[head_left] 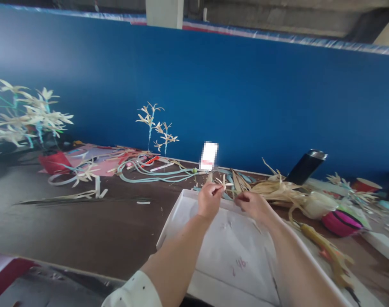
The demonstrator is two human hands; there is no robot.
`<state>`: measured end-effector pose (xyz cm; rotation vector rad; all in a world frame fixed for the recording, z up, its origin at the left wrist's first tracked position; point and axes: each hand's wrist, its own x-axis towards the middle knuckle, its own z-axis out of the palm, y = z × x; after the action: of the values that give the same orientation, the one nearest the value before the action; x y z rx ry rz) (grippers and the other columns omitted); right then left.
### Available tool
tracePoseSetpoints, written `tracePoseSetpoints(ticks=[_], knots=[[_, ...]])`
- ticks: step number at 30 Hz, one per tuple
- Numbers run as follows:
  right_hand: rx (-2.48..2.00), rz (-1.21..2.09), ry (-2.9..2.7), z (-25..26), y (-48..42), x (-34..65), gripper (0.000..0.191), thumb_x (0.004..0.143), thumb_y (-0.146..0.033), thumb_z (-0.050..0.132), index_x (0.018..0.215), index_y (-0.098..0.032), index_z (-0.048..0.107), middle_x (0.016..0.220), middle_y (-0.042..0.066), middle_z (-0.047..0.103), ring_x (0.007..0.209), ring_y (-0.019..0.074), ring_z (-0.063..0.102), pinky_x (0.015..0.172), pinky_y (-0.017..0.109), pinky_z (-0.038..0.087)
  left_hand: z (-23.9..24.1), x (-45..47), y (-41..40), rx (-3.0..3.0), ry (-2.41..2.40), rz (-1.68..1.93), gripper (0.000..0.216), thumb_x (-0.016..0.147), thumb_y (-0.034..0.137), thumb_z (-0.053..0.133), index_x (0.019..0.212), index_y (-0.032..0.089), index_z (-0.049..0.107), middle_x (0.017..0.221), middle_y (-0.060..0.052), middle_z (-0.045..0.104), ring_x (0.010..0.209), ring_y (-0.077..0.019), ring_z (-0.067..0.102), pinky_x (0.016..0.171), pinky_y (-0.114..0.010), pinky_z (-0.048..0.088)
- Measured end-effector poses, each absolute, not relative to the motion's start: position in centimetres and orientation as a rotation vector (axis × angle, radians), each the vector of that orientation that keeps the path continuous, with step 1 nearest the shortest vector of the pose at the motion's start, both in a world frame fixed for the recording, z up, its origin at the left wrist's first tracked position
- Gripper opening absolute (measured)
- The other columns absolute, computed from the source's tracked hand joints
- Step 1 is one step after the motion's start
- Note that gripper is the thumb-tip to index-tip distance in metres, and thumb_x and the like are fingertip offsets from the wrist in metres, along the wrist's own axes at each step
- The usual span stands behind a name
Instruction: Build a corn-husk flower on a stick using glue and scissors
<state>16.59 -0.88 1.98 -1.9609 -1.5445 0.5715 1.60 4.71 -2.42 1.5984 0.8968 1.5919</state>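
My left hand (209, 200) is closed in a pinch on a small pale flower (225, 183) that looks made of dried husk. Its narrow petals stick out beyond the fingertips. To the right of it, my right hand (252, 205) has its fingers curled and pressed together; whatever they hold, if anything, is too small to make out. Both hands are over the far edge of a shallow white cardboard box (220, 256) with red handwriting inside. Dried husks (277, 189) lie just beyond my right hand.
A yellow glue gun (325, 247) lies right of the box, near a pink pouch (343, 222). Behind stand a tilted black bottle (306, 166) and a blurred phone (209, 155). Finished husk flowers (37, 113), pale-blue tubing (152, 179) and strips are at left. A blue partition (213, 94) closes the back.
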Motion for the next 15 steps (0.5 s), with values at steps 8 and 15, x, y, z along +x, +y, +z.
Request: tracePoseSetpoints(ticks=[8,15], knots=[[-1.174,0.99,-0.691,-1.2,-1.3,14.3,0.036,0.055,-0.039,0.081,0.076,-0.017,0.062,0.078,0.002,0.064,0.049,0.0055,0.045,0.04,0.016,0.029,-1.9,1.6,4.3,1.621,0.857,1.555,0.008,0.077,0.021,0.064,0.074,0.016,0.071,0.075,-0.003,0.064,0.072,-0.0133,0.06,0.069,-0.025,0.047],[-1.043,0.989,-0.704,-1.7,-1.7,14.5,0.032,0.06,-0.037,0.081,0.076,-0.017,0.062,0.076,0.0,0.061,0.048,0.003,0.041,0.039,0.014,0.028,-2.4,2.0,4.2,1.68,0.8,1.484,0.009,0.076,0.023,0.066,0.076,0.017,0.072,0.076,-0.004,0.065,0.075,-0.0146,0.06,0.071,-0.026,0.047]])
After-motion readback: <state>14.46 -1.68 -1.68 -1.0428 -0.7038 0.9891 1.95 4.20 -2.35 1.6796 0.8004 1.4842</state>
